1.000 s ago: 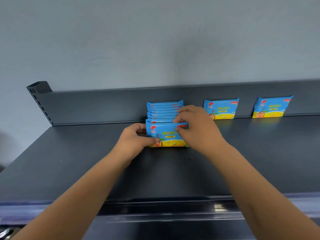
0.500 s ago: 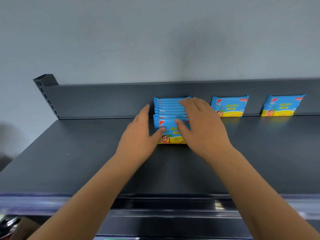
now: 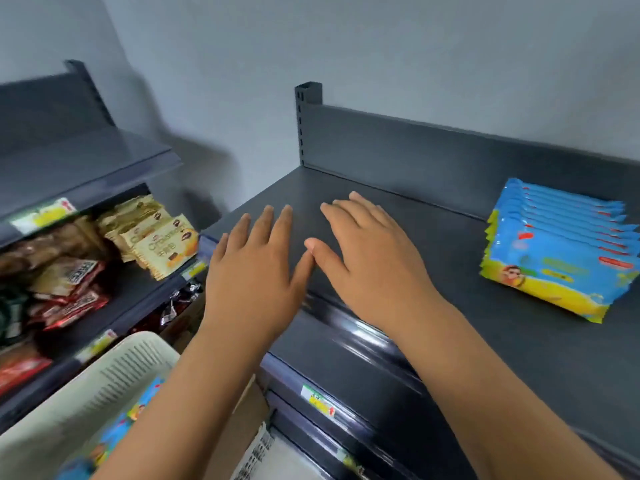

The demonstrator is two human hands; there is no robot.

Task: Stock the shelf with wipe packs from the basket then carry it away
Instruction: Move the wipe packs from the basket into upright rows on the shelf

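The dark grey shelf (image 3: 398, 216) fills the right half of the head view, its back panel rising against a pale wall and its front rail running down toward the lower right. To the left stands a second shelving unit (image 3: 79, 157), blurred, its lower tier packed with snack packets (image 3: 156, 240) in cream, brown and red wrappers. Low in the left corner sits the cream slatted basket (image 3: 114, 379), and a few blue wipe packs (image 3: 117, 431) lie inside it, partly hidden behind the left forearm.

On the shelf, at the right edge of the view, a row of blue-and-yellow wipe packs (image 3: 557, 251) stands one behind another, leaning back a little, the front pack showing its printed face.

Both hands are above the shelf's left end, palms down, fingers spread and holding nothing. The left hand (image 3: 256, 268) reaches over the shelf's front corner; the right hand (image 3: 367, 258) lies just beside it, farther onto the shelf board. The two thumb tips meet or nearly meet between them. Each grip is apart and empty. The row of packs is well off to the right of the right hand, with bare shelf between; the basket is below and to the left of the left hand.
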